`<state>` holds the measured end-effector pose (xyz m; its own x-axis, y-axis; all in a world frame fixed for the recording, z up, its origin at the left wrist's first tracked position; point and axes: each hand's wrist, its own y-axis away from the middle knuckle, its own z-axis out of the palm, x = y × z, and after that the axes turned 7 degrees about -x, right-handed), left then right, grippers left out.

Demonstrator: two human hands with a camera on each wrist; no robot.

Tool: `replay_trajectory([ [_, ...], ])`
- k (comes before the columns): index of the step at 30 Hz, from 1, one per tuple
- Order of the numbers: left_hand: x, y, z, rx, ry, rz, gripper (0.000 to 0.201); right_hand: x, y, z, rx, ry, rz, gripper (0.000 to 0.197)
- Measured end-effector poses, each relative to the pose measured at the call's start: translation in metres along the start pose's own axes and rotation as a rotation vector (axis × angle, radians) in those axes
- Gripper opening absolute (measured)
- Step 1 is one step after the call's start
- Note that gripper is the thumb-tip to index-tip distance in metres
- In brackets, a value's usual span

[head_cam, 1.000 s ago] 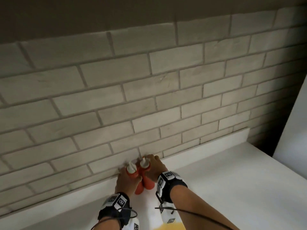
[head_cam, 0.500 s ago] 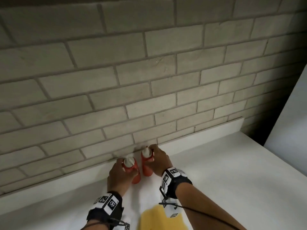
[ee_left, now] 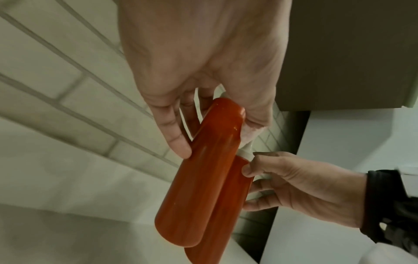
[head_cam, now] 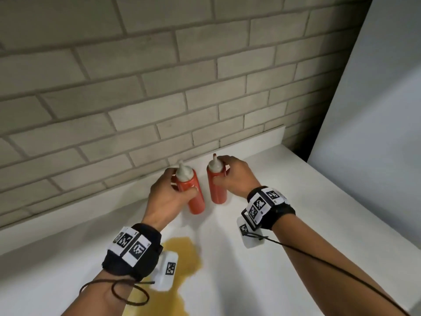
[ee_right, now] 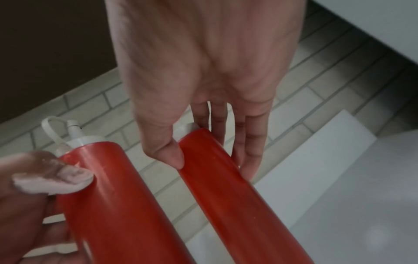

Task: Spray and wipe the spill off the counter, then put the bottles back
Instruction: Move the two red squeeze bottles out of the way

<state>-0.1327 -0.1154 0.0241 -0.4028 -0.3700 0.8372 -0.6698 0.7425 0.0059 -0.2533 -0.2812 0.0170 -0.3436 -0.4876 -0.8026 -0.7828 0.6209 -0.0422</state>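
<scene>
Two red squeeze bottles with white nozzle caps stand upright and close together near the back of the white counter [head_cam: 307,213]. My left hand [head_cam: 175,190] grips the left bottle [head_cam: 193,197] near its top, thumb on the front. My right hand [head_cam: 225,176] holds the right bottle [head_cam: 217,190] just under its cap. The left wrist view shows the left bottle [ee_left: 199,178] in front of the right bottle [ee_left: 226,214]. In the right wrist view both bottles [ee_right: 237,196] [ee_right: 113,196] run side by side. A yellow spill [head_cam: 184,258] lies on the counter below my left wrist. Whether the bases touch the counter is unclear.
A pale brick wall [head_cam: 159,99] rises behind the bottles, with a low white upstand [head_cam: 262,135] at its foot. A tall white panel [head_cam: 376,110] closes the counter's right side. A dark cabinet [ee_left: 350,53] hangs overhead.
Both hands have drawn the bottles back from the wall towards me and a little apart. The view has tipped down, showing more of the yellow spill.
</scene>
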Motion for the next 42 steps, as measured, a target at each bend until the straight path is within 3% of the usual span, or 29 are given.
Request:
replay_trajectory([
  [9,0.097,-0.057,0.112,0.015,0.021,0.056,0.044,0.069,-0.017,-0.131,0.074,0.026,0.022,0.05],
  [15,0.123,-0.107,0.167,0.031,0.025,0.031,0.051,0.104,-0.052,-0.178,0.077,0.032,0.035,0.047],
  [27,0.119,-0.208,0.224,0.022,-0.091,-0.034,0.053,0.16,-0.139,-0.186,0.101,0.025,0.071,0.047],
  [35,0.113,-0.233,0.246,-0.006,-0.095,-0.119,0.05,0.186,-0.171,-0.179,0.04,0.012,0.159,0.058],
  [42,0.105,-0.248,0.255,0.003,-0.092,-0.158,0.039,0.194,-0.182,-0.175,0.022,-0.026,0.165,0.049],
])
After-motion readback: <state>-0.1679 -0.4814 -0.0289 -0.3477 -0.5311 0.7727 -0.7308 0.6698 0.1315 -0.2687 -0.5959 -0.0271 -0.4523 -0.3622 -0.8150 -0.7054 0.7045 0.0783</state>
